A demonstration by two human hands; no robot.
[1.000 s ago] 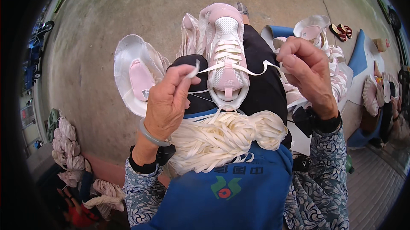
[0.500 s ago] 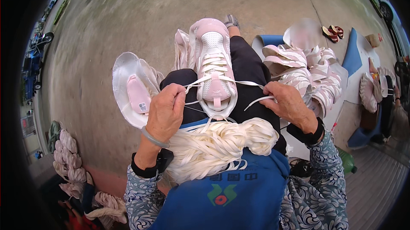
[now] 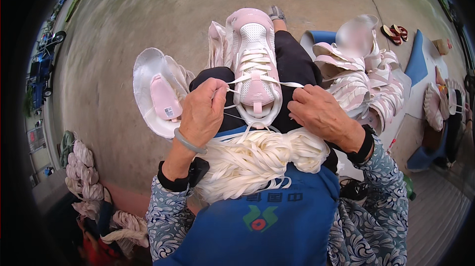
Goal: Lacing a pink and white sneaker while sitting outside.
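A pink and white shoe upper (image 3: pixel 256 58) lies across my lap, toe pointing away from me, with a cream shoelace (image 3: pixel 256 64) crisscrossed through its eyelets. My left hand (image 3: pixel 204 110), at the shoe's left, pinches one end of the lace between thumb and forefinger. On the other side my right hand (image 3: pixel 324 112) is closed on the opposite end, which runs taut from the tongue to its fingers. Both lace ends stretch sideways over the pink tongue. A thick bundle of loose cream laces (image 3: pixel 247 162) rests on my blue apron (image 3: pixel 252 231), just below the shoe.
Beside my left knee sits another pink and white upper (image 3: pixel 166 100). Many stacked uppers (image 3: pixel 354 88) lie to my right. Sandals (image 3: pixel 394 34) stand on the concrete floor farther off. More bundled uppers (image 3: pixel 81 172) are at the lower left, and a person's legs show at far right.
The view has shifted slightly. My right hand has closed further round its lace end, and the loose tip that stuck out beside it no longer shows. The left hand keeps its pinch.
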